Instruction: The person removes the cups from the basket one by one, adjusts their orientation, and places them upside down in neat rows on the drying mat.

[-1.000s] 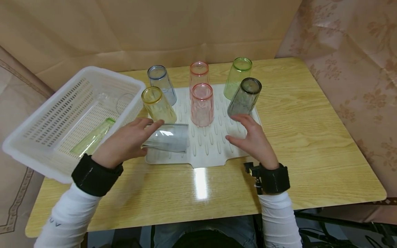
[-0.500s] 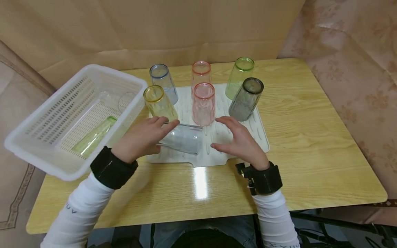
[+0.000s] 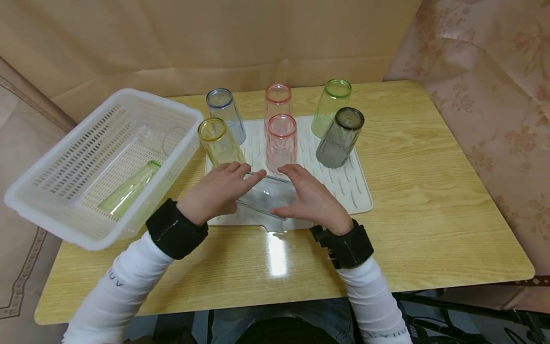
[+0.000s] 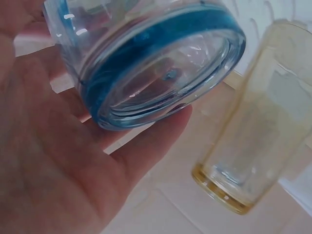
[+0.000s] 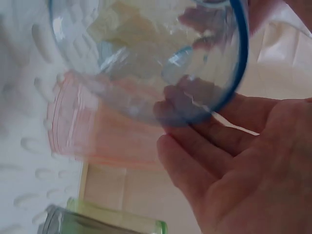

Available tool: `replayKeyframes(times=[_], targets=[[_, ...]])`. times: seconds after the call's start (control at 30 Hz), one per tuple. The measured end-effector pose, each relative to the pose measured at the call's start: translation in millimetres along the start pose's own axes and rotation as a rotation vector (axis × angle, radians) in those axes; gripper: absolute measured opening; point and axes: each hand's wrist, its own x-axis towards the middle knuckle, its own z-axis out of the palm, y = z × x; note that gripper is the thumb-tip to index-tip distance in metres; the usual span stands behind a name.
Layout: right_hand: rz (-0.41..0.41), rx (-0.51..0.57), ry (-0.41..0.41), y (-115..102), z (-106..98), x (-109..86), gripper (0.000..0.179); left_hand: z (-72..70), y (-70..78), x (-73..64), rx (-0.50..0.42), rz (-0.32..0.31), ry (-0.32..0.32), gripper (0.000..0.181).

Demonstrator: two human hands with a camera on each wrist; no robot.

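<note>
A clear glass with a blue tint [image 3: 267,195] lies on its side in the air, low over the front of a white drip mat [image 3: 339,188]. My left hand [image 3: 215,195] grips it around the base end, whose thick blue bottom [image 4: 161,39] faces the left wrist camera. At the mouth end, my right hand [image 3: 315,200] holds it between thumb and fingers. Its fingers [image 5: 195,151] overlap the blue rim in the right wrist view. Just behind stand an upside-down yellow glass [image 3: 221,143] and a pink glass [image 3: 281,145].
More upside-down glasses stand farther back: a blue one [image 3: 227,117], another pink one [image 3: 278,102], a green one [image 3: 330,110] and a dark grey one [image 3: 339,138]. At left, a white basket [image 3: 103,239] holds a green glass [image 3: 131,188] and a clear one [image 3: 148,138].
My left hand has carried the sideways glass to the right over the mat. My right hand has come left from beside the grey glass and now holds the mouth end.
</note>
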Motion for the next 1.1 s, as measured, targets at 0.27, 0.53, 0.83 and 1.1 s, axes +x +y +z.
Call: replayKeyframes(times=[0.27,0.53,0.83,1.1], targets=[[0.041,-0.079,-0.06,-3,8,7.3,0.086,0.4,12.1,14.6,0.079,0.007,-0.021,0.08],[0.09,-0.097,-0.11,-3,9,9.3,0.088,0.7,18.7,21.3,0.111,0.002,-0.036,0.078],[0.08,-0.077,-0.067,2,9,6.9,0.087,-2.2,21.4,24.7,0.129,0.019,-0.016,0.074],[0.1,-0.106,-0.021,5,5,2.6,0.079,-0.1,19.0,26.8,0.102,0.044,0.062,0.073]])
